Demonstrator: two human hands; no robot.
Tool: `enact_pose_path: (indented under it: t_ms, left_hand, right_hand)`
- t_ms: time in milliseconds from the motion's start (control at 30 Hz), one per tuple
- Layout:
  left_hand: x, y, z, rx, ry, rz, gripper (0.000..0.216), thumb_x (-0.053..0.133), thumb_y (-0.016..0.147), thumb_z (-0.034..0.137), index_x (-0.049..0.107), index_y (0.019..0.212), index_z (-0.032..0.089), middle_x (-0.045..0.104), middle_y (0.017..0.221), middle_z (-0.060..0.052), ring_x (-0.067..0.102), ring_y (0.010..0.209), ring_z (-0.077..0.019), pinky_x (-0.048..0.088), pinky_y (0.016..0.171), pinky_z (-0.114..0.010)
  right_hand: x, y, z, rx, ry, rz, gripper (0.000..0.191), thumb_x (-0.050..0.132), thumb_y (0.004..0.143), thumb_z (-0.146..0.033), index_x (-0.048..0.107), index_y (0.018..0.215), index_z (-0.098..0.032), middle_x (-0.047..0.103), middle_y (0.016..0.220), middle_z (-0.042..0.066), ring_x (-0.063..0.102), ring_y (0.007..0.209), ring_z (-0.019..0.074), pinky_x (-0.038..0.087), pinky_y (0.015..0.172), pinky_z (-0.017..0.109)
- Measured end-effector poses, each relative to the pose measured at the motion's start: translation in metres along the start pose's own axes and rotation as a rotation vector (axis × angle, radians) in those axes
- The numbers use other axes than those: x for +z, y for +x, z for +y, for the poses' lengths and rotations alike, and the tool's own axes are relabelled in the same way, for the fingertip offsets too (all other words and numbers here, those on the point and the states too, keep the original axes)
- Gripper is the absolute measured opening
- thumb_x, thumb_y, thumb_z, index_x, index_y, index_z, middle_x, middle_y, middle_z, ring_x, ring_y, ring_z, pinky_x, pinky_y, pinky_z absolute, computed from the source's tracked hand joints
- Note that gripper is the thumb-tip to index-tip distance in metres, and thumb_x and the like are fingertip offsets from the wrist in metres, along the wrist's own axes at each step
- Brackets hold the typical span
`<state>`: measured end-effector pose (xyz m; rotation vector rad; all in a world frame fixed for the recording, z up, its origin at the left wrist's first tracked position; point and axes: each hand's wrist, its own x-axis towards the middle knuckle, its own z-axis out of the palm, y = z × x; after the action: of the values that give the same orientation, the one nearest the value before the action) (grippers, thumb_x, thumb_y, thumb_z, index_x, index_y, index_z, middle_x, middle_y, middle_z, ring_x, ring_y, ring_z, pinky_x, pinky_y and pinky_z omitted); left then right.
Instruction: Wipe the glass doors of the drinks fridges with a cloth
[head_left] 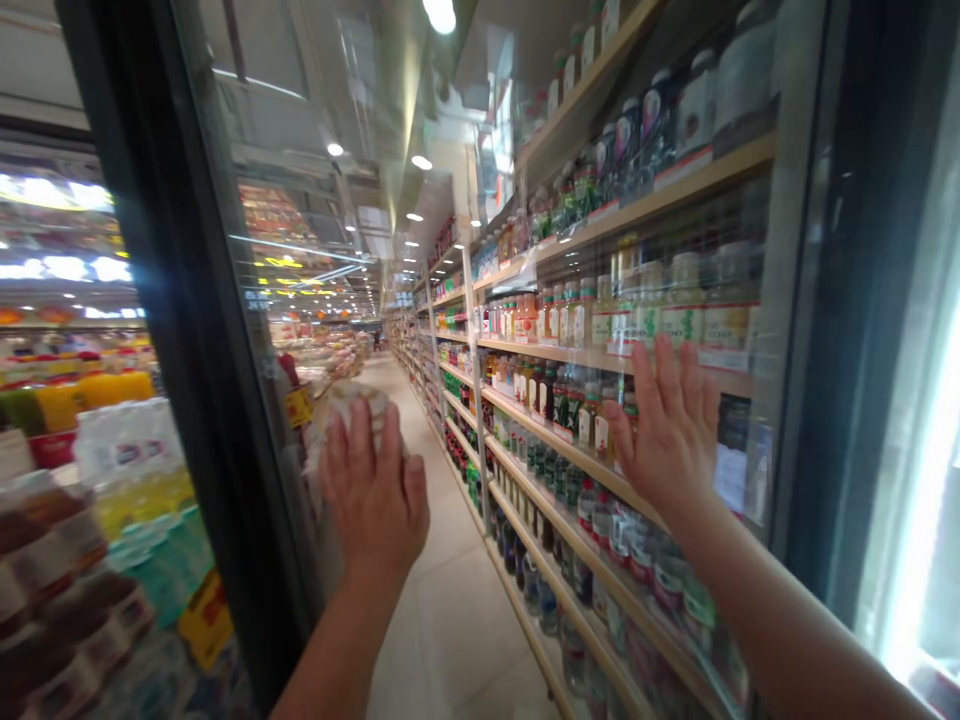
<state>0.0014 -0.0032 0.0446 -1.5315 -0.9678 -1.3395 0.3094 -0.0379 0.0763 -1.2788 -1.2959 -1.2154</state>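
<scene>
Glass makes up the tall pane [480,150] facing this shopper, streaked with ceiling lights and edged by a dark frame [176,300]. From where I stand, the left hand [379,495] is raised near that dark upright, fingers extended rather than curled; a pale, crumpled, cloth-like bundle [367,387] shows just past its fingertips, though I can't tell whether the palm presses on it. Farther right, the right hand [671,430] spreads its fingers apart, thumb out, grasping nothing, seemingly flat to the pane. Both hands stand well apart, palms toward the glass. Bottles [682,310] on pale shelves [697,190] show beyond the right fingers.
</scene>
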Motion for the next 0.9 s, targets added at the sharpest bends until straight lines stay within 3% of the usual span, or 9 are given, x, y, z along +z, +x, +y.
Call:
enact_pose_path:
  t_ms: [133, 233, 300, 367, 467, 567, 667, 767, 900]
  left_hand:
    - [0.002, -0.045, 0.018, -0.024, 0.001, -0.023, 0.075, 0.052, 0.096, 0.025, 0.016, 0.162, 0.021, 0.009, 0.17, -0.009, 0.006, 0.157, -0.0353, 0.015, 0.126, -0.06]
    - [0.003, -0.08, 0.038, 0.264, -0.116, -0.136, 0.072, 0.056, 0.095, 0.031, 0.025, 0.16, 0.028, 0.022, 0.168, -0.001, 0.013, 0.157, -0.0295, 0.012, 0.129, -0.05]
    - [0.002, -0.077, 0.032, 0.404, -0.152, -0.18, 0.07, 0.057, 0.095, 0.034, 0.029, 0.159, 0.033, 0.032, 0.164, 0.002, 0.019, 0.156, -0.0251, 0.013, 0.13, -0.045]
    - [-0.001, -0.054, 0.013, 0.335, -0.112, -0.17, 0.071, 0.056, 0.095, 0.033, 0.025, 0.16, 0.033, 0.031, 0.164, -0.001, 0.019, 0.155, -0.0268, 0.015, 0.129, -0.049]
    - [-0.002, -0.02, -0.006, 0.048, -0.035, -0.051, 0.073, 0.05, 0.097, 0.026, 0.017, 0.162, 0.03, 0.017, 0.169, -0.006, 0.013, 0.156, -0.0334, 0.019, 0.126, -0.061]
    - [0.002, -0.026, 0.015, -0.058, -0.015, -0.008, 0.075, 0.048, 0.097, 0.025, 0.012, 0.163, 0.024, 0.006, 0.17, -0.008, 0.003, 0.157, -0.0361, 0.017, 0.124, -0.066]
    - [0.006, -0.056, 0.052, 0.265, -0.065, -0.159, 0.075, 0.053, 0.096, 0.033, 0.019, 0.162, 0.025, 0.014, 0.169, -0.005, 0.004, 0.157, -0.032, 0.012, 0.129, -0.056]
    - [0.004, -0.059, 0.058, 0.554, -0.109, -0.258, 0.069, 0.056, 0.095, 0.036, 0.028, 0.159, 0.033, 0.034, 0.163, -0.001, 0.016, 0.156, -0.0246, 0.013, 0.13, -0.045]
    - [-0.005, -0.015, 0.028, 0.151, -0.043, -0.109, 0.069, 0.051, 0.097, 0.03, 0.025, 0.16, 0.028, 0.027, 0.166, -0.009, 0.017, 0.155, -0.0326, 0.02, 0.126, -0.059]
  right_hand:
    - [0.0, 0.0, 0.001, 0.004, 0.014, 0.006, 0.072, 0.042, 0.103, -0.047, 0.014, 0.163, -0.02, 0.024, 0.168, 0.013, 0.018, 0.156, 0.0349, 0.023, 0.122, 0.059]
    - [0.0, 0.001, 0.0, 0.003, 0.024, 0.005, 0.073, 0.042, 0.102, -0.047, 0.012, 0.164, -0.021, 0.023, 0.168, 0.013, 0.018, 0.156, 0.0345, 0.023, 0.122, 0.059]
    - [0.001, 0.001, -0.001, 0.007, 0.027, 0.005, 0.073, 0.042, 0.103, -0.046, 0.011, 0.164, -0.021, 0.023, 0.168, 0.013, 0.017, 0.156, 0.0339, 0.023, 0.122, 0.059]
    - [0.0, 0.002, -0.002, 0.008, 0.035, 0.004, 0.072, 0.041, 0.103, -0.046, 0.012, 0.164, -0.021, 0.024, 0.168, 0.013, 0.016, 0.156, 0.0333, 0.023, 0.122, 0.059]
    - [0.0, 0.003, -0.003, 0.008, 0.061, 0.002, 0.071, 0.039, 0.103, -0.047, 0.013, 0.163, -0.021, 0.024, 0.168, 0.013, 0.015, 0.157, 0.0328, 0.023, 0.122, 0.059]
    - [0.0, 0.004, -0.003, 0.015, 0.08, -0.003, 0.069, 0.037, 0.103, -0.046, 0.014, 0.163, -0.02, 0.024, 0.168, 0.012, 0.014, 0.157, 0.0322, 0.022, 0.123, 0.059]
    - [-0.001, 0.006, -0.001, 0.012, 0.098, -0.01, 0.068, 0.036, 0.104, -0.046, 0.016, 0.163, -0.02, 0.025, 0.168, 0.011, 0.014, 0.157, 0.0319, 0.022, 0.123, 0.059]
    - [-0.001, 0.007, 0.0, 0.004, 0.103, -0.016, 0.066, 0.034, 0.104, -0.046, 0.019, 0.162, -0.019, 0.024, 0.168, 0.012, 0.012, 0.157, 0.0317, 0.022, 0.123, 0.059]
    - [-0.002, 0.008, 0.0, 0.004, 0.095, -0.018, 0.063, 0.032, 0.104, -0.045, 0.026, 0.161, -0.017, 0.025, 0.168, 0.011, 0.013, 0.157, 0.0318, 0.022, 0.123, 0.058]
